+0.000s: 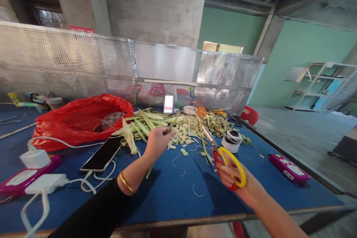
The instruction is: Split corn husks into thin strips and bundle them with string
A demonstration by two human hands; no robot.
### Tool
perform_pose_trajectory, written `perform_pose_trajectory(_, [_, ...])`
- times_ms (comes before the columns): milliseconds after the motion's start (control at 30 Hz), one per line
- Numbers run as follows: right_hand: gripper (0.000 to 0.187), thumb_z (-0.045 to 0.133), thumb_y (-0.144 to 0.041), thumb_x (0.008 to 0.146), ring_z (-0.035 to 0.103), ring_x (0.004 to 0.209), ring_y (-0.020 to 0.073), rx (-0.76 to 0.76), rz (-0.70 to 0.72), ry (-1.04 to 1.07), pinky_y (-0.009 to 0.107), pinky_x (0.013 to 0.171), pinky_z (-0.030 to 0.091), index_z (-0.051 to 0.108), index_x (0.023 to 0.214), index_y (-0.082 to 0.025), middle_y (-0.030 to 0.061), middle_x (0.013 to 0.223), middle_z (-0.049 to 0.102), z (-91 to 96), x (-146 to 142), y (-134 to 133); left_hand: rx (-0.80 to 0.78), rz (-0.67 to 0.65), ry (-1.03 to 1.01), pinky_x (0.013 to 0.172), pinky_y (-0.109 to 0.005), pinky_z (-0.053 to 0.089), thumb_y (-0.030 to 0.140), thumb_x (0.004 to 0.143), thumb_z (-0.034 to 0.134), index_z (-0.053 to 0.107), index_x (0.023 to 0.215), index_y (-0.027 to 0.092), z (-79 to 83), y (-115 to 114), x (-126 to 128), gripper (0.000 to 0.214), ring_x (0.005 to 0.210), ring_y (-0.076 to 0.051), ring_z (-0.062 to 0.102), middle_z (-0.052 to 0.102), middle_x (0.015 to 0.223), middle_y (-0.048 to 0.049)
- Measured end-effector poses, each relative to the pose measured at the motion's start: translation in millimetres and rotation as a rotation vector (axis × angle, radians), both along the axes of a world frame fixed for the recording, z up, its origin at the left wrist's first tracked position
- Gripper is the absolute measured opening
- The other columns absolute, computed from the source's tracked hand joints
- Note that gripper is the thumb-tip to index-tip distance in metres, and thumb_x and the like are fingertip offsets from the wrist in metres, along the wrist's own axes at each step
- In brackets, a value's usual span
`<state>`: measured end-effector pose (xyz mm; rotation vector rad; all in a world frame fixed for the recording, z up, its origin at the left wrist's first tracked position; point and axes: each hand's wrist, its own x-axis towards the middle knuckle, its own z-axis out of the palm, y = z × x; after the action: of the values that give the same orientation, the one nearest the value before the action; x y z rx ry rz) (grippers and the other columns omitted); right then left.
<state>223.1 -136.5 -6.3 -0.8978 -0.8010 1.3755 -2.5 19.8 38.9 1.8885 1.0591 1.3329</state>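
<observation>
My left hand [158, 142], with a gold bangle at its wrist, is closed in a pinch on a thin green corn husk strip; a tail of the strip [149, 172] hangs below the hand. My right hand [237, 180] has its fingers through the red and yellow handles of scissors [214, 146]. The blades point up and away, towards the scraps, apart from my left hand. Behind my hands lie long pale green corn husks [143, 124] and a heap of chopped husk pieces [185, 128].
A red plastic bag [67, 119] stands open at the left. Near it lie a phone [102, 154], white cables and a purple power strip [28, 176]. A roll of white cord [232, 142] and another purple power strip [290, 167] are on the right. Perforated metal panels [167, 63] rise behind the table.
</observation>
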Motion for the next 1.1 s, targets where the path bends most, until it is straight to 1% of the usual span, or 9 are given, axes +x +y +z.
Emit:
perform_pose_trajectory(67, [0.047, 0.079, -0.035, 0.066, 0.026, 0.046, 0.0013, 0.033, 0.133, 0.167, 0.018, 0.046, 0.022, 0.057, 0.105, -0.021, -0.0045, 0.07, 0.045, 1.6, -18.1, 2.3, 0.036, 0.019, 0.05, 0.048, -0.025, 0.022, 0.04, 0.071, 0.062, 0.057, 0.051, 0.016, 1.0, 0.3, -1.3, 0.032, 0.05, -0.009, 0.029, 0.032, 0.048, 0.0047])
perform_pose_trajectory(133, [0.056, 0.077, -0.047, 0.066, 0.028, 0.049, 0.0021, 0.05, 0.252, 0.281, 0.018, 0.048, 0.025, 0.057, 0.11, -0.019, -0.0017, 0.076, 0.047, 4.9, -35.8, 4.7, 0.085, 0.049, 0.12, 0.049, -0.024, 0.024, 0.041, 0.073, 0.059, 0.059, 0.054, 0.015, 0.9, 1.1, -2.2, 0.032, 0.051, -0.01, 0.032, 0.036, 0.049, 0.0041])
perform_pose_trajectory(200, [0.067, 0.072, -0.061, 0.064, 0.033, 0.054, 0.0044, 0.065, 0.324, 0.334, 0.02, 0.052, 0.03, 0.057, 0.113, -0.017, 0.0008, 0.081, 0.048, 9.1, -51.3, 6.0, 0.116, 0.077, 0.167, 0.05, -0.023, 0.026, 0.04, 0.074, 0.058, 0.061, 0.056, 0.015, 0.1, 2.2, -2.7, 0.032, 0.053, -0.011, 0.036, 0.039, 0.05, 0.0037])
perform_pose_trajectory(267, [0.078, 0.067, -0.071, 0.059, 0.035, 0.058, 0.0062, 0.089, 0.354, 0.346, 0.022, 0.055, 0.033, 0.056, 0.114, -0.017, 0.002, 0.083, 0.049, 12.5, -63.3, 6.4, 0.121, 0.094, 0.189, 0.051, -0.023, 0.026, 0.04, 0.075, 0.056, 0.061, 0.057, 0.015, -0.9, 3.4, -2.7, 0.031, 0.055, -0.011, 0.037, 0.039, 0.051, 0.0037])
perform_pose_trajectory(400, [0.071, 0.043, -0.078, 0.072, 0.031, 0.049, 0.0049, 0.02, 0.399, 0.383, 0.02, 0.047, 0.027, 0.057, 0.106, -0.019, -0.0003, 0.074, 0.048, 13.3, -75.5, 8.4, 0.118, 0.112, 0.21, 0.052, -0.022, 0.026, 0.038, 0.076, 0.055, 0.057, 0.054, 0.015, -1.7, 3.8, -1.9, 0.032, 0.054, -0.01, 0.036, 0.037, 0.051, 0.0045])
perform_pose_trajectory(467, [0.07, 0.035, -0.079, 0.075, 0.029, 0.046, 0.0045, -0.018, 0.43, 0.397, 0.02, 0.044, 0.025, 0.057, 0.104, -0.02, -0.0015, 0.07, 0.048, 12.2, -78.0, 10.3, 0.12, 0.116, 0.223, 0.052, -0.022, 0.026, 0.037, 0.077, 0.054, 0.058, 0.055, 0.015, -1.7, 2.8, -1.2, 0.031, 0.054, -0.01, 0.036, 0.038, 0.051, 0.0045])
perform_pose_trajectory(633, [0.069, 0.033, -0.078, 0.077, 0.03, 0.044, 0.0045, -0.063, 0.458, 0.385, 0.019, 0.041, 0.025, 0.056, 0.107, -0.02, -0.0023, 0.068, 0.047, 13.9, -82.3, 14.7, 0.125, 0.115, 0.243, 0.052, -0.023, 0.027, 0.033, 0.077, 0.051, 0.061, 0.059, 0.016, -2.8, 0.6, 0.6, 0.027, 0.053, -0.011, 0.037, 0.04, 0.051, 0.0042])
perform_pose_trajectory(800, [0.067, 0.035, -0.076, 0.078, 0.031, 0.044, 0.0049, -0.095, 0.438, 0.364, 0.02, 0.043, 0.026, 0.055, 0.109, -0.02, -0.0022, 0.068, 0.048, 20.3, -85.9, 18.3, 0.131, 0.122, 0.242, 0.053, -0.023, 0.027, 0.034, 0.078, 0.049, 0.054, 0.054, 0.016, -4.1, 0.0, 1.6, 0.03, 0.055, -0.011, 0.038, 0.038, 0.051, 0.0038])
perform_pose_trajectory(1100, [0.06, 0.037, -0.072, 0.082, 0.034, 0.043, 0.0047, -0.113, 0.369, 0.333, 0.019, 0.041, 0.03, 0.056, 0.106, -0.02, -0.0029, 0.066, 0.047, 32.2, -93.6, 24.6, 0.119, 0.116, 0.244, 0.052, -0.024, 0.025, 0.028, 0.074, 0.049, 0.048, 0.05, 0.017, -3.9, -2.5, 2.8, 0.026, 0.054, -0.011, 0.035, 0.034, 0.05, 0.0047])
